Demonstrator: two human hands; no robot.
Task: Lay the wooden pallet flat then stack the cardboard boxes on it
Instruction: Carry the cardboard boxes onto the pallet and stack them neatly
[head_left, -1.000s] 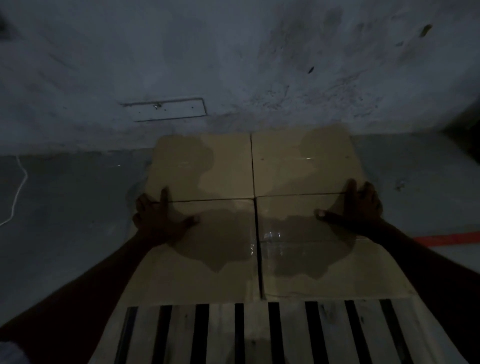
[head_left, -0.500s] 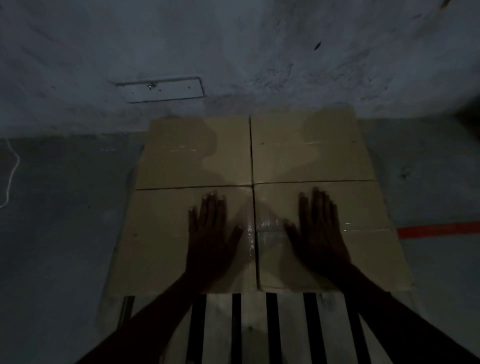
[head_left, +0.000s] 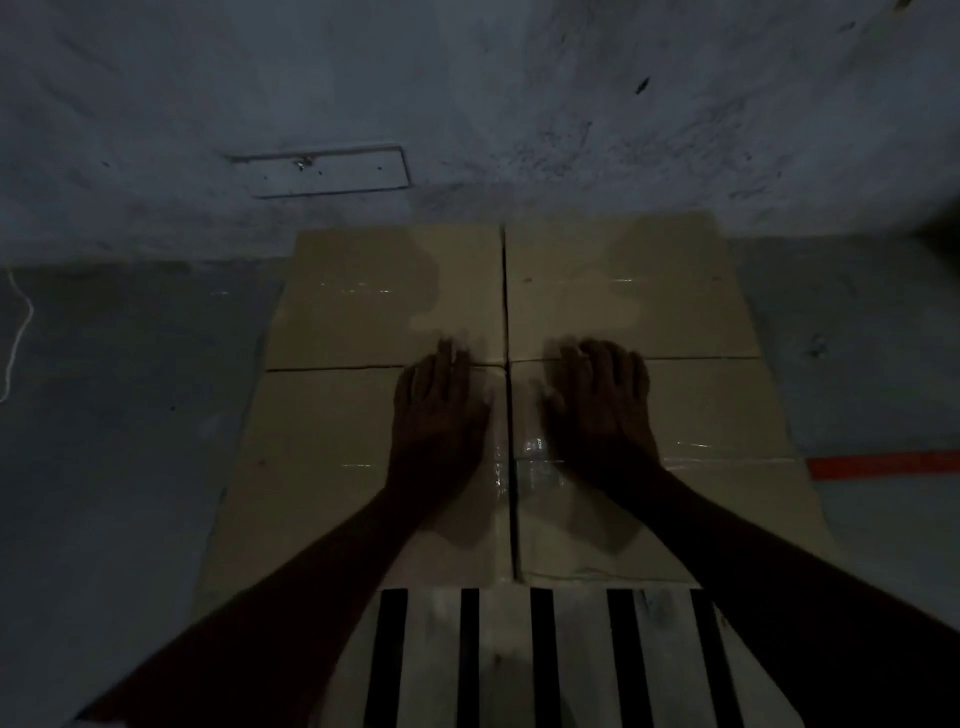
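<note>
Several tan cardboard boxes sit close together on the wooden pallet (head_left: 524, 654), whose pale slats show at the near edge. My left hand (head_left: 439, 410) lies flat on the near-left box (head_left: 322, 467), fingers reaching the seam with the far-left box (head_left: 374, 301). Flat on the near-right box (head_left: 722, 415) lies my right hand (head_left: 597, 405), its fingertips at the seam with the far-right box (head_left: 623, 291). Both hands sit close to the centre gap. The light is dim.
A stained concrete wall (head_left: 519, 104) with a rectangular outline (head_left: 322, 171) stands just behind the boxes. Grey floor lies on both sides, with a white cord (head_left: 18, 332) at the left and a red floor line (head_left: 883, 465) at the right.
Both hands moved from the boxes' outer edges to the middle, then slid forward along the near boxes' tops to the seam with the far boxes.
</note>
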